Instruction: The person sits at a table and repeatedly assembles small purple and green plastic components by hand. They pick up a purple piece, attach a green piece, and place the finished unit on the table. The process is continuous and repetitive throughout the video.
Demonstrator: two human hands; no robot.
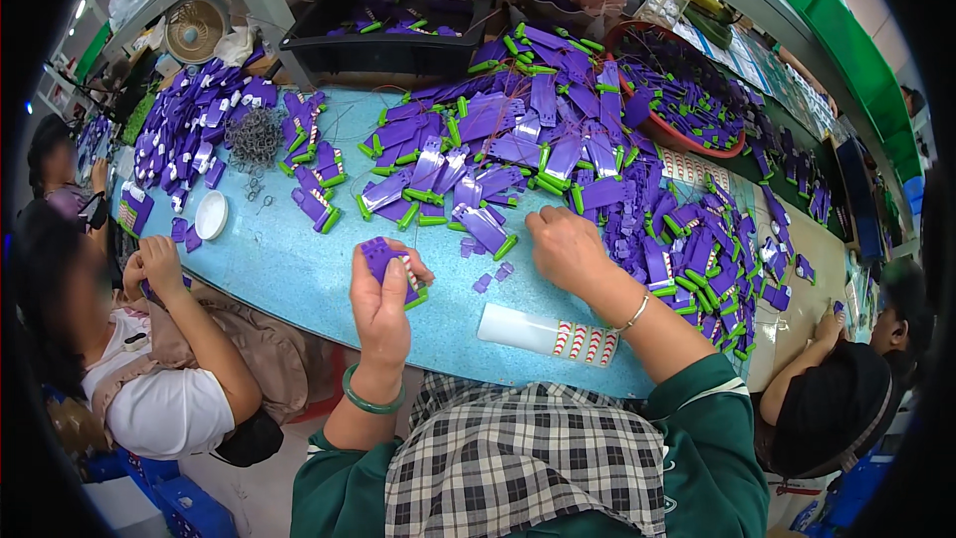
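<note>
My left hand (381,304) is closed round a purple plastic part (378,255) with a bright green end and a striped red-and-white strip along its side. At the near edge of a big heap of purple-and-green parts (488,229), my right hand (570,247) has its fingers curled together. What they hold, if anything, is hidden. Several small purple pieces (484,282) lie on the blue table between my hands. A white sheet (516,328) carrying rows of red-and-white arrow stickers (586,343) lies below my right forearm.
A black bin (388,58) and a red basket (687,144) of purple parts stand behind the heap. Further left are a small white bowl (211,215), a tangle of metal rings (255,135) and another purple pile (194,120). Co-workers sit at left (164,379) and right (832,394).
</note>
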